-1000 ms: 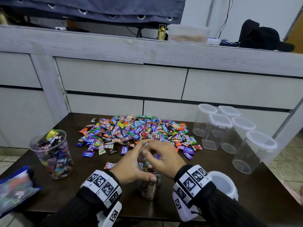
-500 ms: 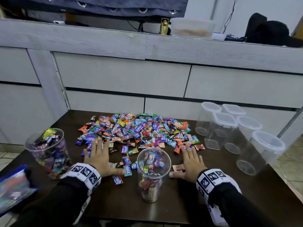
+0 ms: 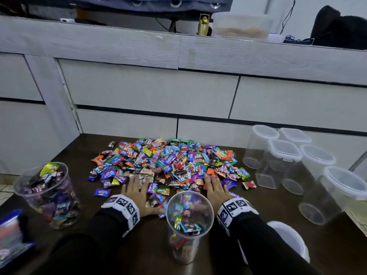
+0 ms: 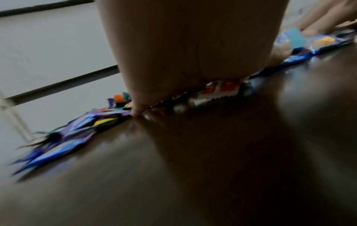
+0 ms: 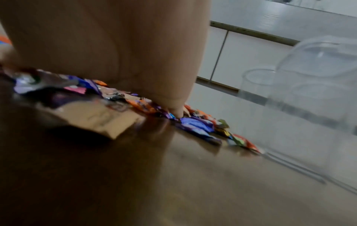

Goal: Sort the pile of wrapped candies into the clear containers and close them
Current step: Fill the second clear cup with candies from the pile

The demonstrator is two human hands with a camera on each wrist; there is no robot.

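We've got both palms down on the candy pile (image 3: 168, 163) mid-tabletop — left hand (image 3: 137, 193) and right hand (image 3: 215, 190), fingers straight, slightly spread — open jar (image 3: 189, 225) between our wrists by the near edge.

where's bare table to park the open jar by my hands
Bare table lies between the full jar and the open jar, and between the right hand and the lidded jars. The candy pile crowds the middle.
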